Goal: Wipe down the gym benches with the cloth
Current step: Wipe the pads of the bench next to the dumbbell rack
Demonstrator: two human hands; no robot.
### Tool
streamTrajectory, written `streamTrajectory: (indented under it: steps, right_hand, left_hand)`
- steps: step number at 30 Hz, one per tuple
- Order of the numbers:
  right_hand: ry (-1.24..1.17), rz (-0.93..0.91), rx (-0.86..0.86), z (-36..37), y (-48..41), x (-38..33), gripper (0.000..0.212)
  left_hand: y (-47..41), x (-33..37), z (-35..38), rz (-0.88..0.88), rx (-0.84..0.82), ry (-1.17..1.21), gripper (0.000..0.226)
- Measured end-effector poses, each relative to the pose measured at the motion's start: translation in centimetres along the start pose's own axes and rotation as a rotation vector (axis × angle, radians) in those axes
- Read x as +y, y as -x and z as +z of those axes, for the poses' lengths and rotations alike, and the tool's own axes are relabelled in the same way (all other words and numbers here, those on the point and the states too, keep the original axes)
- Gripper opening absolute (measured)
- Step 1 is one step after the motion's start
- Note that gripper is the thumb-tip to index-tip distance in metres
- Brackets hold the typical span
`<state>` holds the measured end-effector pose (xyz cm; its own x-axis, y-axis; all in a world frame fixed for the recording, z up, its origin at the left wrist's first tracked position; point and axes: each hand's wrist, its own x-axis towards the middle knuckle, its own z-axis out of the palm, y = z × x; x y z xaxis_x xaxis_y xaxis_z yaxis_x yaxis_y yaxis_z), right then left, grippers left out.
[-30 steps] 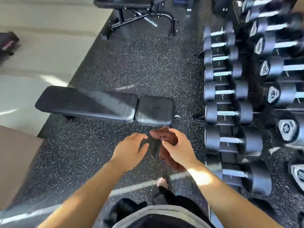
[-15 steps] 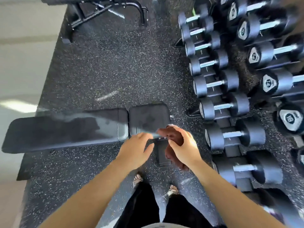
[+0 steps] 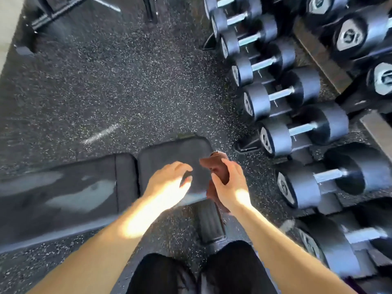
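The speckled black rubber floor [image 3: 106, 81] fills most of the frame. Down the right side runs a row of black dumbbells [image 3: 297, 128] with metal handles, lying side by side on a rack. The bench [image 3: 63, 187] crosses the lower left, a long black pad reaching in from the left edge with pale glossy streaks on its surface. Its shorter seat pad [image 3: 169, 151] sits just beside it at the centre, a narrow gap between the two. A part of the bench frame [image 3: 210, 221] shows below the seat pad, near the person's black trousers [image 3: 169, 272] at the bottom edge.

Both bare forearms reach up from the bottom corners and meet near the centre, sunlit along their upper sides. The left hand [image 3: 167, 185] hovers over the near part of the seat pad, palm down, its fingers loosely curled and holding nothing. The right hand [image 3: 231, 187] is just to its right, over the right edge of the seat pad, fingers and thumb wrapped round the cloth [image 3: 218, 166].

The cloth is reddish brown and bunched. One fold sticks out above the fingers toward the upper left, and another part hangs below the palm. Whether it touches the pad cannot be told.
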<state>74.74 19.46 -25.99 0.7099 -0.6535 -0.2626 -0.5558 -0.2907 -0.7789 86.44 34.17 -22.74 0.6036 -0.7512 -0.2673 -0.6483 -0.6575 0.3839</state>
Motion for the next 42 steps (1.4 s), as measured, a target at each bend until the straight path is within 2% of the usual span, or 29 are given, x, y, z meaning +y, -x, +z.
streamTrajectory:
  steps: [5, 9, 13, 17, 23, 26, 30, 32, 37, 40, 42]
  right_hand:
    - [0.173, -0.11, 0.077, 6.8, -5.4, 7.6, 0.049]
    - [0.121, -0.181, 0.185, 9.5, -8.2, 11.1, 0.053]
    - [0.091, -0.275, 0.105, 9.3, -11.2, 11.8, 0.056]
    - [0.071, -0.236, 0.017, 8.4, -11.3, 11.1, 0.055]
    - [-0.028, -0.171, 0.093, 8.4, -7.4, 13.3, 0.043]
    - [-0.037, -0.165, 0.131, 8.7, -8.9, 13.1, 0.033]
    - [-0.036, -0.178, 0.091, 8.0, -13.0, 11.0, 0.028]
    - [-0.006, -0.186, 0.055, 7.9, -13.6, 10.4, 0.033]
    - [0.191, -0.205, 0.011, 8.9, -8.8, 11.8, 0.073]
    - [0.313, -0.197, 0.042, 10.2, -6.9, 11.9, 0.079]
    - [0.38, -0.2, 0.091, 10.8, -7.4, 11.5, 0.072]
  left_hand:
    - [-7.4, -5.5, 9.4, 0.051, 0.112, -0.012, 0.032]
    - [-12.0, -7.9, 14.9, 0.148, 0.292, -0.049, 0.033]
    - [-14.1, -8.9, 17.7, 0.182, 0.463, -0.062, 0.038]
    - [-13.8, -8.8, 17.8, 0.183, 0.429, -0.066, 0.039]
    - [-13.7, -8.7, 17.6, 0.169, 0.441, -0.047, 0.037]
    - [-13.9, -8.9, 17.7, 0.169, 0.458, -0.032, 0.034]
    - [-13.9, -8.8, 17.5, 0.161, 0.468, -0.006, 0.032]
    - [-13.9, -8.8, 17.4, 0.159, 0.464, 0.011, 0.031]
    - [-13.5, -9.2, 17.0, 0.169, 0.441, 0.065, 0.031]
    - [-13.1, -10.6, 16.5, 0.154, 0.411, -0.04, 0.035]
    - [-12.9, -11.7, 16.3, 0.117, 0.422, -0.061, 0.037]
